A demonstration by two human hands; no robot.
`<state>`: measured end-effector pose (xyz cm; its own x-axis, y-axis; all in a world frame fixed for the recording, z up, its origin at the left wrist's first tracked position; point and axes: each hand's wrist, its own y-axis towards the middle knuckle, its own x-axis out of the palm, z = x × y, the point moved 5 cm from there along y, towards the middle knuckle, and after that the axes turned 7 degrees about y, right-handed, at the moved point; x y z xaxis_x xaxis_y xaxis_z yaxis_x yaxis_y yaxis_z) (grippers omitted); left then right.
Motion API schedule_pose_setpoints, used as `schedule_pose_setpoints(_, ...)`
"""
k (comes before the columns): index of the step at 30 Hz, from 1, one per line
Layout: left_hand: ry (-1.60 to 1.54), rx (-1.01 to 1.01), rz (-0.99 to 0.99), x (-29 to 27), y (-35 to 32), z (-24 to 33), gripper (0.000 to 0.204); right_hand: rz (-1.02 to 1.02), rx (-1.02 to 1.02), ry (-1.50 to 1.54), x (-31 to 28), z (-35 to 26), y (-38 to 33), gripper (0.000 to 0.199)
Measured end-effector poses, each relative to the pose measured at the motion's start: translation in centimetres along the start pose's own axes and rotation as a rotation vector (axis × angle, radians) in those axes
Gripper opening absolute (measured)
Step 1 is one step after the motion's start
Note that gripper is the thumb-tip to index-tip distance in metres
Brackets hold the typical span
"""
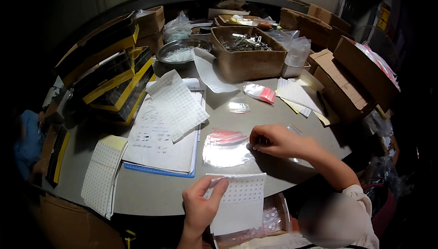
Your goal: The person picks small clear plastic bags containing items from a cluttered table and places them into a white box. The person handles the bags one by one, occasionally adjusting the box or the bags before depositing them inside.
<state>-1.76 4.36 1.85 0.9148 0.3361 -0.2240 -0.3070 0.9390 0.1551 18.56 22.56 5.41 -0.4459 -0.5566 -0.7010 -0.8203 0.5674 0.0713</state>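
From where I stand, I can't read a single word. The page (150, 132) on the blue clipboard (159, 169) carries short lines of dark handwriting, too small to make out. The label sheet (244, 188) in the left hand (200, 203) is dotted with rows of tiny dark marks, and so are the stack of label sheets (102, 171) at the bench's left and the loose sheet (180, 107) overlapping the page. Over on the right, a yellow-and-red panel (384, 17) shows only blurred markings.
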Motion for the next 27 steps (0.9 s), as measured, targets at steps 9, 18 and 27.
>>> schedule_pose_setpoints(9,0.044,0.008,0.015,-0.2,-0.2,0.0,0.015,0.212,0.168,-0.676,-0.1,0.2,-0.3,0.021)
schedule_pose_setpoints(18,-0.049,0.064,-0.124,0.1,0.1,-0.4,0.021,0.030,-0.132,-0.119,2.4,-3.9,2.6,0.028)
schedule_pose_setpoints(27,-0.037,0.018,-0.200,-0.1,0.3,0.0,0.024,0.092,-0.019,-0.422,3.8,-4.1,2.1,0.031)
